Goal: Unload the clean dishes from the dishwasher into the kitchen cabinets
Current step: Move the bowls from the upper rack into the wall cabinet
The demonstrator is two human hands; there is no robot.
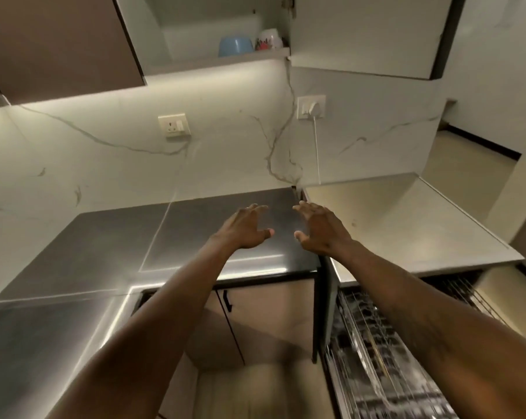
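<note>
the open upper cabinet (192, 62) has bare shelf room to the left of the blue bowl (236, 46); the right end is taken by that bowl and a white patterned bowl (269, 39) just beside it, near the hinge side. its white door (361, 34) stands open to the right and bars approach from that side. the left hand (246, 228) and right hand (319, 229) hover apart, fingers spread, above the dark steel counter (104, 246), with open air from them up to the shelf. a white cord (316, 146) hangs down the wall. the pulled-out dishwasher rack (376, 358) fills the lower right.
</note>
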